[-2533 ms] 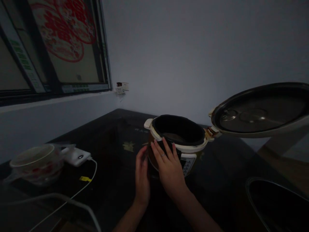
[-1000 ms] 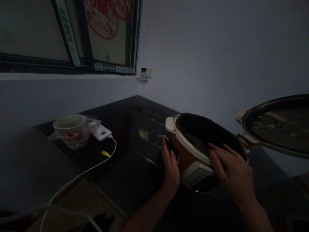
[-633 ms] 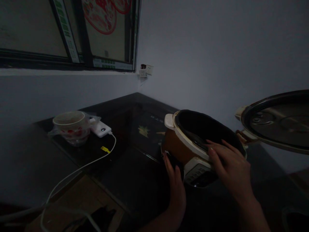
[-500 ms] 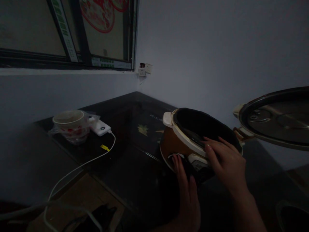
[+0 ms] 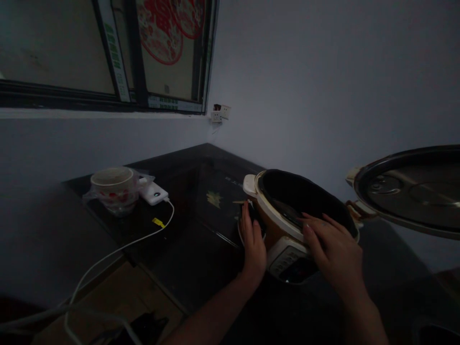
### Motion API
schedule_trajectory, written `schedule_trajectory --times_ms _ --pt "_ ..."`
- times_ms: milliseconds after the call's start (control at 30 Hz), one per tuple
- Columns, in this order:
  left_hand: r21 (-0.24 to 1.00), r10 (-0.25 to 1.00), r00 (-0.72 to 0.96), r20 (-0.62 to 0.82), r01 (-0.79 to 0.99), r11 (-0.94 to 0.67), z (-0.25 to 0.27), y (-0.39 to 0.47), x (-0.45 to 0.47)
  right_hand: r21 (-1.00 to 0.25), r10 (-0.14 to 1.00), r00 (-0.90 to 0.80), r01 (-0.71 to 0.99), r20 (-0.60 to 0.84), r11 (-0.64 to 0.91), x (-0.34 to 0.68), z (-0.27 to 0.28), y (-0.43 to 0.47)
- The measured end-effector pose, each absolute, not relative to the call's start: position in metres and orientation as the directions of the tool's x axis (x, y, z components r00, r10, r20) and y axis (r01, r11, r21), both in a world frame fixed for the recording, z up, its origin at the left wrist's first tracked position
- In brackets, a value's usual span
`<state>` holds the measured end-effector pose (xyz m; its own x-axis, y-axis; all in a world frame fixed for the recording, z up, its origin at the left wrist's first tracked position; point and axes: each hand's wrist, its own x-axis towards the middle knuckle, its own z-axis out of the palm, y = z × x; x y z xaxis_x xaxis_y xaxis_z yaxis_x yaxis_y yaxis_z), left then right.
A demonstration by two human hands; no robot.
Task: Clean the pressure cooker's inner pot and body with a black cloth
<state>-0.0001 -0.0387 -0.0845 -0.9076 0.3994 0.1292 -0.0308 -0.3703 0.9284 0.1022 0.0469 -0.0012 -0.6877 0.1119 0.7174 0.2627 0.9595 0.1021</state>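
An electric pressure cooker (image 5: pixel 273 226) with an orange-brown body and a black inside stands on a dark tabletop, its round lid (image 5: pixel 417 191) swung open at the right. My left hand (image 5: pixel 254 242) presses a dark cloth (image 5: pixel 258 216) with its fingers nearly straight against the cooker's left side, below the white side handle (image 5: pixel 249 184). The cloth is partly hidden by the hand and hard to see in the dim light. My right hand (image 5: pixel 336 247) grips the cooker's near rim, fingers over the edge and inside. The front control panel (image 5: pixel 293 264) shows between my hands.
At the left stand a bowl wrapped in clear plastic (image 5: pixel 115 189) and a white power bank (image 5: pixel 154 192) with a white cable (image 5: pixel 122 247) running off the table. A wall socket (image 5: pixel 221 113) is in the corner; a cardboard-brown surface (image 5: pixel 118 297) lies below the table edge.
My left hand has moved the dark cloth leftward from the cooker's front to its left side, uncovering the control panel. My right hand stays on the rim. The view has shifted slightly.
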Motion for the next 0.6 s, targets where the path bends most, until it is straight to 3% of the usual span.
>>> schedule_trajectory --times_ms 167,300,433,600 --pt "0.922 0.413 -0.856 0.31 0.165 -0.35 -0.081 -0.052 0.011 0.134 0.086 -0.72 0.243 0.689 0.961 0.112 -0.002 0.051" --pt "0.922 0.467 -0.804 0.367 0.248 -0.297 -0.086 -0.07 0.041 0.184 -0.004 -0.742 0.161 0.67 0.97 0.128 0.001 0.057" --pt "0.943 0.502 -0.808 0.308 0.19 -0.274 -0.095 -0.075 0.051 0.194 -0.046 -0.758 0.108 0.651 0.975 0.137 0.006 0.059" --pt "0.95 0.421 -0.904 0.08 -0.059 -0.307 -0.092 -0.061 0.013 0.167 -0.051 -0.756 0.077 0.652 0.983 0.138 0.007 0.061"
